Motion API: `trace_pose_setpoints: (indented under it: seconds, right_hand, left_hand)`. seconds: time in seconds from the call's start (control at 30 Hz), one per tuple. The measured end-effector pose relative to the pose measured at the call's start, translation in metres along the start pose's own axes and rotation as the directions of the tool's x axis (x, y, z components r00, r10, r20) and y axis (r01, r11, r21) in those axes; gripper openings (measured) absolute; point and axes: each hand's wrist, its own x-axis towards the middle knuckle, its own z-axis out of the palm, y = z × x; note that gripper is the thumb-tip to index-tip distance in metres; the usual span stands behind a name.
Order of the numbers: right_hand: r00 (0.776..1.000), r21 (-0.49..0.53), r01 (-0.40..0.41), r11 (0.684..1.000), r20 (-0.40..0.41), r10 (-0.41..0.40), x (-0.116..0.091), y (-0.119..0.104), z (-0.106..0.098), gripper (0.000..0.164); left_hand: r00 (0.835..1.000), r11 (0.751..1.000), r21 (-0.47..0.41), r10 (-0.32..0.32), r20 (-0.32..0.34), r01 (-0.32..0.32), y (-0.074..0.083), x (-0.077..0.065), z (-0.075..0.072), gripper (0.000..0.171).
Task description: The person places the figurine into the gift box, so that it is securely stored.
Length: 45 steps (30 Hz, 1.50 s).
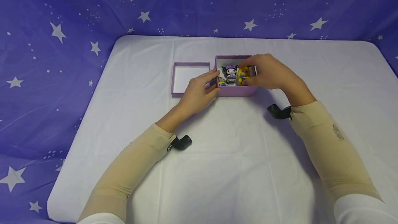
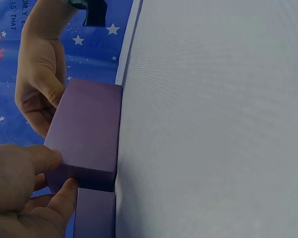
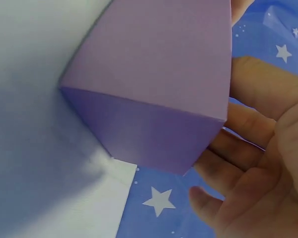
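Note:
A lilac box (image 1: 236, 91) with an open top stands near the back of the table. In it are a black-and-lilac character figurine (image 1: 230, 73), a yellow-haired figurine (image 1: 244, 74) and a small colourful piece (image 1: 222, 81) at the left, partly hidden. My left hand (image 1: 199, 94) touches the box's left side with extended fingers, also seen at the box corner in the left wrist view. My right hand (image 1: 269, 73) reaches over the right wall and pinches the yellow-haired figurine between thumb and fingers. The wall hides that figurine in the right wrist view.
A shallow lilac lid (image 1: 173, 80) with a white inside lies just left of the box, behind the left hand. White cloth (image 1: 217, 168) covers the table. A blue star-patterned sheet (image 1: 199, 6) hangs behind its back edge.

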Motion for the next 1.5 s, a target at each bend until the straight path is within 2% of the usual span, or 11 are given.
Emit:
trace_pose_setpoints:
  seconds: [0.33,0.57,0.93,1.03,1.13,1.27,1.4,1.5]
  right_hand:
    - [0.988,-0.123,0.031,0.992,0.155,-0.012,0.015,-0.013,-0.005,0.038]
    - [0.984,-0.227,0.005,0.974,0.176,0.036,0.021,-0.02,-0.005,0.032]
    - [0.981,-0.171,-0.032,0.985,0.181,0.063,0.013,-0.022,-0.01,0.034]
    - [0.99,-0.125,-0.047,0.991,0.126,0.063,0.011,-0.027,-0.01,0.039]
    - [1.0,-0.038,-0.025,0.999,0.012,0.025,0.008,-0.036,-0.007,0.041]
    - [0.987,0.09,0.057,0.994,-0.156,-0.043,0.005,-0.057,-0.003,0.045]
    - [0.974,0.278,0.074,0.958,-0.225,-0.01,0.003,-0.084,-0.001,0.055]
    - [0.978,0.418,0.054,0.907,-0.206,0.036,0.005,-0.1,0.004,0.062]
  left_hand:
    - [1.0,1.0,-0.025,-0.005,0.003,0.005,0.0,-0.001,0.0,0.054]
    - [1.0,1.0,-0.012,0.018,-0.005,-0.018,0.002,0.0,0.0,0.054]
    - [0.999,0.999,0.019,0.032,-0.003,-0.032,0.005,0.002,0.0,0.054]
    - [1.0,1.0,-0.006,0.022,0.001,-0.022,0.006,0.002,-0.001,0.054]
    - [1.0,0.996,-0.084,0.008,0.001,-0.008,0.005,0.001,0.0,0.054]
    - [0.999,0.979,-0.205,-0.014,-0.033,0.007,0.005,-0.001,-0.001,0.054]
    - [0.987,0.965,-0.258,-0.077,-0.144,0.038,0.008,0.0,-0.012,0.054]
    - [0.957,0.972,-0.206,-0.164,-0.238,0.116,0.009,0.001,-0.027,0.052]
